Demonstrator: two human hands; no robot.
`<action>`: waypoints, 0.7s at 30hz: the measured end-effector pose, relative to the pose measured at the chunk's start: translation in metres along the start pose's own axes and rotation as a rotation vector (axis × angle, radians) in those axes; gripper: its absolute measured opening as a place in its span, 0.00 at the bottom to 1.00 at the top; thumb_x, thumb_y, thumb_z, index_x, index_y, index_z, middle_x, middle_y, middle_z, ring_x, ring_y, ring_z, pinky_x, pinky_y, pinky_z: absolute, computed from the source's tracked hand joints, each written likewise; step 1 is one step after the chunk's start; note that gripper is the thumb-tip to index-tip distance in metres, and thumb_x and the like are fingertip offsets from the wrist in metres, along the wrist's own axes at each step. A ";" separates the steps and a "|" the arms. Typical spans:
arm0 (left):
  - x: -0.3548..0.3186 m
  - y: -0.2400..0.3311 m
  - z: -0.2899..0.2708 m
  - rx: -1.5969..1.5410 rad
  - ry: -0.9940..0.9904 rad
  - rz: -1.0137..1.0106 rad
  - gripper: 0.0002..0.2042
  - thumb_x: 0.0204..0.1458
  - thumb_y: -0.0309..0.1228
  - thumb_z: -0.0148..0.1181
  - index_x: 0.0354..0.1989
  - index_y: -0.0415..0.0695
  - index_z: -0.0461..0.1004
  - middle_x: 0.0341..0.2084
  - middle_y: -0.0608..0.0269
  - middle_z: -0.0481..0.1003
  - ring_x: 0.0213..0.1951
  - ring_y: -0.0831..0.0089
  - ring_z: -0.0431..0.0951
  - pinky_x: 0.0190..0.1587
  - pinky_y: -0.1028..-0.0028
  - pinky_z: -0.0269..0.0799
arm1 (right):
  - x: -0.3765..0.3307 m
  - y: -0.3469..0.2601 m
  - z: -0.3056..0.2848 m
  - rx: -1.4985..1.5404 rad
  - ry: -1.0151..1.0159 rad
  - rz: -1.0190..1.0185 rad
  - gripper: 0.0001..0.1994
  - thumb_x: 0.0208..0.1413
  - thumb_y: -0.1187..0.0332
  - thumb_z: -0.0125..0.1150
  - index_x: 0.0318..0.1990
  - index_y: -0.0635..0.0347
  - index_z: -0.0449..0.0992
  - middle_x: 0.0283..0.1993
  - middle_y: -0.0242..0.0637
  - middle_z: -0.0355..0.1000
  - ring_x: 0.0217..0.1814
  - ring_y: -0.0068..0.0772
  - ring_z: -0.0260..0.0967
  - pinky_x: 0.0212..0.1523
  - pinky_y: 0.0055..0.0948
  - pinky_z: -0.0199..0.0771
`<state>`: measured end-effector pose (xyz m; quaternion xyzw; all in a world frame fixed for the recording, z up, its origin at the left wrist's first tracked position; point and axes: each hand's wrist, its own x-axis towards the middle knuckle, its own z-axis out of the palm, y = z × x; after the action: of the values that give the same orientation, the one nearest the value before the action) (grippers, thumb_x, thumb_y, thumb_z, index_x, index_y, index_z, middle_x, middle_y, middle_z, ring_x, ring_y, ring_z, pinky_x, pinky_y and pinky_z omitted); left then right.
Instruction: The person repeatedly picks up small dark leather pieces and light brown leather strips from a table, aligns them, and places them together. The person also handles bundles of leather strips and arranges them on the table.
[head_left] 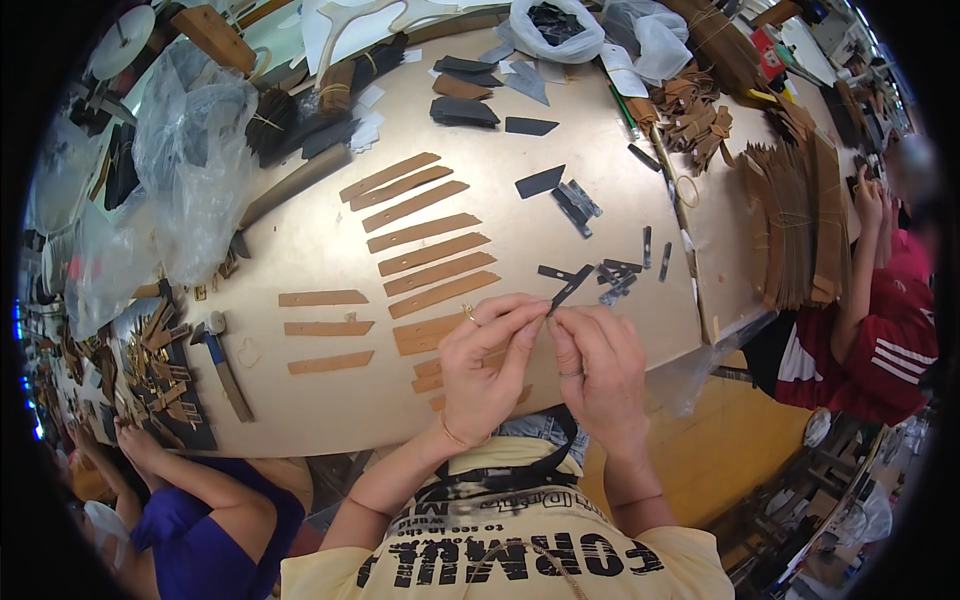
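Though narrow, a long, straight-sided black strip (572, 287)

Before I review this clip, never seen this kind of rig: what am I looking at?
No machine here, just a person's bare left hand and right hand. The one picture comes from a wide fisheye camera on their head, looking down, so straight edges bend. Both hands' fingertips meet at a black strip; its near end is hidden. On the table lie brown strips, dark pieces and, further left, a hammer.
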<state>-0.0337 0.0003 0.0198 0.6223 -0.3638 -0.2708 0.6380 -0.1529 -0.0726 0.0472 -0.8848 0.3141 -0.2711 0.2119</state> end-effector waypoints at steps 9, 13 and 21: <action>0.005 0.002 -0.002 0.116 -0.007 0.024 0.07 0.53 0.18 0.62 0.40 0.37 0.82 0.36 0.56 0.81 0.37 0.66 0.81 0.41 0.74 0.76 | 0.004 0.001 0.003 0.023 -0.014 0.034 0.05 0.59 0.72 0.60 0.41 0.60 0.75 0.36 0.34 0.73 0.34 0.36 0.71 0.34 0.33 0.64; 0.010 -0.003 -0.004 0.125 0.004 0.038 0.07 0.52 0.19 0.63 0.39 0.39 0.82 0.35 0.56 0.81 0.34 0.64 0.81 0.40 0.73 0.75 | 0.005 0.003 0.005 0.021 -0.028 0.008 0.05 0.59 0.72 0.60 0.41 0.60 0.76 0.35 0.34 0.73 0.34 0.35 0.70 0.34 0.33 0.63; 0.011 -0.004 -0.001 0.158 -0.005 0.030 0.07 0.53 0.20 0.62 0.39 0.39 0.82 0.35 0.58 0.80 0.35 0.66 0.79 0.39 0.72 0.73 | 0.006 0.006 0.008 -0.003 -0.023 0.033 0.05 0.59 0.72 0.61 0.42 0.59 0.76 0.35 0.34 0.73 0.33 0.35 0.70 0.34 0.32 0.63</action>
<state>-0.0255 -0.0083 0.0174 0.6646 -0.3950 -0.2333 0.5898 -0.1466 -0.0791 0.0403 -0.8829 0.3266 -0.2569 0.2188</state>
